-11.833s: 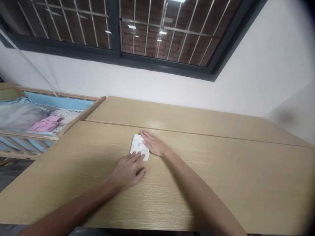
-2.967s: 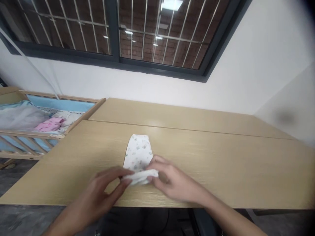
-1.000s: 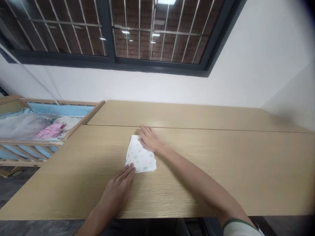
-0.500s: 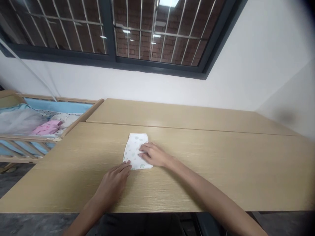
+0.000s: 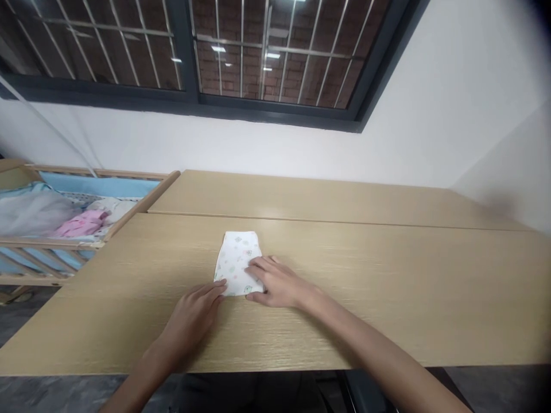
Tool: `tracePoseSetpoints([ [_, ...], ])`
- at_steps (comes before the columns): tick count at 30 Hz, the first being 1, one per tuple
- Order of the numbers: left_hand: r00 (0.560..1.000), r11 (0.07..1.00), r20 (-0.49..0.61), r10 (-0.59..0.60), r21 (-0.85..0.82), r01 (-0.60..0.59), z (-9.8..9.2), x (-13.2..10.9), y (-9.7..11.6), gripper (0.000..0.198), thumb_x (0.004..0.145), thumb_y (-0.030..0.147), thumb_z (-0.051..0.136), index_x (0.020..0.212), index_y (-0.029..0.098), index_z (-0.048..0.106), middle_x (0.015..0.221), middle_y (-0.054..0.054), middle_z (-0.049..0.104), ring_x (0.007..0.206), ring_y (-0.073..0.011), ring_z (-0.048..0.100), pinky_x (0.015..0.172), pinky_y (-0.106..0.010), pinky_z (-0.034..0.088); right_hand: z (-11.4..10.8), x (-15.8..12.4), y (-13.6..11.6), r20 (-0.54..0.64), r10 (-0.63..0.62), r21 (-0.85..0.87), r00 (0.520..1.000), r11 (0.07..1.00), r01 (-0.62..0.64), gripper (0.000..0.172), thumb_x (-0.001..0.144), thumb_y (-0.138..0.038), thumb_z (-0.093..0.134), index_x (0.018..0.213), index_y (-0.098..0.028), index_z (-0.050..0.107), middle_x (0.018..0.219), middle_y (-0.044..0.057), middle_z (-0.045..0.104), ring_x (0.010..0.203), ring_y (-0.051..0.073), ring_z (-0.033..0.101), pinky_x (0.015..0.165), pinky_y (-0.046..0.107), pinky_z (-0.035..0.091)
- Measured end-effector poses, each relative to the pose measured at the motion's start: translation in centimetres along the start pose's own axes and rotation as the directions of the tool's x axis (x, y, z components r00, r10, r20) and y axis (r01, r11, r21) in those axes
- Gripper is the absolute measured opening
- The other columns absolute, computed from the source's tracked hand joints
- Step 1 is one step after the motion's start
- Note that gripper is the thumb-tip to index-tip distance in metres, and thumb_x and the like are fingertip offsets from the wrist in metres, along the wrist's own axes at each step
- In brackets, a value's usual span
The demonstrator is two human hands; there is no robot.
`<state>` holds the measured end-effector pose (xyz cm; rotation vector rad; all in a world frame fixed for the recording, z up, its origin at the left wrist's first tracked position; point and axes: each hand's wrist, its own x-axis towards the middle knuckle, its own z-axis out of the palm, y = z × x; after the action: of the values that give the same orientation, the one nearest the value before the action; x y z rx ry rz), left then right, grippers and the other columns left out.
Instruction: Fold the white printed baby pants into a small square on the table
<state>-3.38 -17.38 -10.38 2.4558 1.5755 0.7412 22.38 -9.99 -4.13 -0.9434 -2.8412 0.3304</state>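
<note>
A small folded white cloth with a tiny coloured print [image 5: 237,259] lies flat on the light wooden table [image 5: 387,287]. My right hand [image 5: 279,281] rests flat on the cloth's near right corner, fingers stretched out. My left hand [image 5: 193,312] lies flat on the table, fingertips touching the cloth's near left edge. Neither hand grips anything.
A wooden cot [image 5: 64,229] stands at the left, holding a pink garment [image 5: 81,223], grey and white cloth and blue lining. A second tabletop [image 5: 327,198] adjoins the far side, against a white wall under a barred window [image 5: 193,51].
My right hand slid from the cloth's far end toward me to its near right corner. My left hand stayed at the near left edge. The cloth lies where it was.
</note>
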Motion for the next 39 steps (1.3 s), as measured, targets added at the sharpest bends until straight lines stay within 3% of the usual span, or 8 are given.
tracePoseSetpoints([
  [9,0.998,0.996,0.000,0.059,0.070,-0.059,0.2,0.1,-0.2,0.038,0.099,0.016,0.040,0.115,0.021,0.073,0.121,-0.006,0.076,0.109,-0.0237,0.073,0.097,-0.039,0.060,1.1,-0.9,-0.4,-0.068,-0.050,-0.058,0.996,0.997,0.046,0.026,0.100,-0.027,0.052,0.117,-0.013,0.065,0.126,0.018,0.068,0.118,0.030,0.065,0.108,0.048,0.046],
  [15,0.999,1.000,0.037,0.025,0.004,-0.025,-1.1,-0.6,1.3,0.034,0.100,0.020,0.040,0.108,0.022,0.073,0.110,-0.008,0.077,0.101,-0.0252,0.074,0.088,-0.040,0.061,0.6,-1.7,-1.9,-0.050,-0.068,-0.109,0.996,0.992,0.062,0.023,0.103,-0.023,0.042,0.106,-0.015,0.064,0.101,0.014,0.072,0.095,0.026,0.069,0.094,0.043,0.050],
  [18,0.991,0.988,0.132,-0.029,-0.147,0.048,-2.3,-1.1,2.1,0.027,0.102,0.029,0.044,0.105,0.026,0.070,0.108,-0.006,0.076,0.103,-0.0231,0.072,0.091,-0.037,0.059,-0.4,-2.1,-2.5,-0.036,-0.005,-0.034,0.999,0.999,0.004,0.022,0.104,-0.025,0.040,0.104,-0.017,0.062,0.089,0.010,0.071,0.080,0.023,0.066,0.083,0.040,0.049],
  [22,0.978,0.958,0.165,-0.128,-0.233,0.164,-3.4,-1.2,1.7,0.030,0.096,0.042,0.056,0.120,0.027,0.066,0.122,-0.006,0.072,0.114,-0.0263,0.068,0.099,-0.040,0.054,-1.3,-2.1,-2.2,-0.025,0.137,0.154,0.990,0.979,-0.132,0.024,0.107,-0.031,0.038,0.104,-0.019,0.058,0.085,0.007,0.068,0.072,0.022,0.061,0.068,0.034,0.043],
  [25,0.958,0.932,0.215,-0.188,-0.268,0.243,-3.8,0.2,1.0,0.032,0.099,0.043,0.048,0.117,0.025,0.067,0.117,-0.006,0.074,0.108,-0.0269,0.069,0.092,-0.038,0.054,-1.5,-1.5,-1.4,-0.032,0.198,0.319,0.980,0.931,-0.177,0.023,0.108,-0.035,0.037,0.110,-0.020,0.055,0.093,0.007,0.068,0.079,0.021,0.063,0.070,0.032,0.043],
  [29,0.933,0.899,0.216,-0.288,-0.276,0.341,-3.8,3.9,-0.2,0.034,0.097,0.048,0.045,0.095,0.021,0.066,0.090,-0.005,0.073,0.084,-0.0251,0.068,0.072,-0.033,0.050,-1.2,0.1,-0.1,-0.092,0.276,0.446,0.957,0.870,-0.208,0.026,0.109,-0.039,0.036,0.107,-0.020,0.053,0.096,0.008,0.068,0.083,0.020,0.062,0.071,0.030,0.043],
  [35,0.946,0.937,0.081,-0.315,-0.131,0.323,-2.1,8.7,-1.9,0.024,0.095,0.041,0.046,0.080,0.023,0.052,0.072,-0.001,0.061,0.067,-0.0202,0.057,0.062,-0.030,0.039,0.3,3.1,1.7,-0.197,0.440,0.359,0.876,0.864,-0.353,0.023,0.108,-0.033,0.040,0.100,-0.018,0.055,0.094,0.009,0.066,0.081,0.020,0.060,0.073,0.030,0.041],
  [39,0.967,0.960,0.066,-0.246,-0.120,0.252,-1.0,10.2,-2.4,0.018,0.097,0.035,0.042,0.090,0.022,0.053,0.089,-0.006,0.066,0.084,-0.0234,0.062,0.072,-0.032,0.044,1.5,4.0,3.0,-0.290,0.432,0.255,0.854,0.895,-0.367,0.021,0.108,-0.028,0.040,0.102,-0.017,0.058,0.109,0.012,0.064,0.095,0.021,0.060,0.083,0.030,0.043],
])
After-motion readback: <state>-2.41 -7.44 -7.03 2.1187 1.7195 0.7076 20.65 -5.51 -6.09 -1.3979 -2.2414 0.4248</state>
